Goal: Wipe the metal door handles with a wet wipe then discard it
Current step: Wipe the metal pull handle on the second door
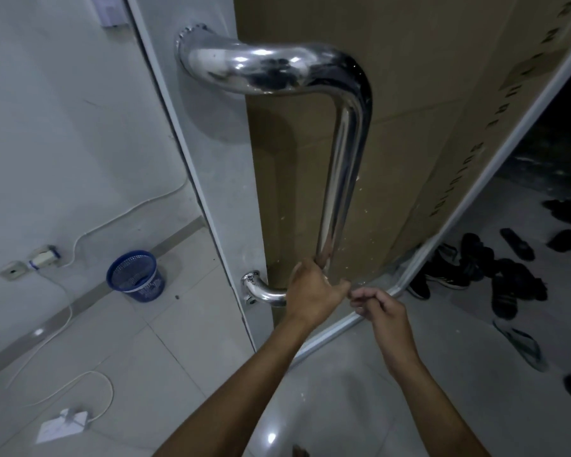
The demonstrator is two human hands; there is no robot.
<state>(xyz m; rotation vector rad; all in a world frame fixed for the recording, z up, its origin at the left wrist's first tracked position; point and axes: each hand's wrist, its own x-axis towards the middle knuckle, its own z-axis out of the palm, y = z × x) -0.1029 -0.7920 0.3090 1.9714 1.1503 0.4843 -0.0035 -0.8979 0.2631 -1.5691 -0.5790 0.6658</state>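
- My left fingers (305,268) are clenching the handle (338,179) at its lower bend; no wipe is showing there.
- My right fingers (365,300) are pinching together just beside them; whether they are holding the wipe, I cannot tell.
- Step, as I judge it: wiping the lower end.
- Next: discarding into the bin (136,275), well apart at left.

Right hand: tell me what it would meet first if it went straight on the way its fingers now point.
The right hand points up and left, so it would most likely meet the left hand, gripping the lower end of the metal door handle. They look nearly touching already, though depth is unclear.
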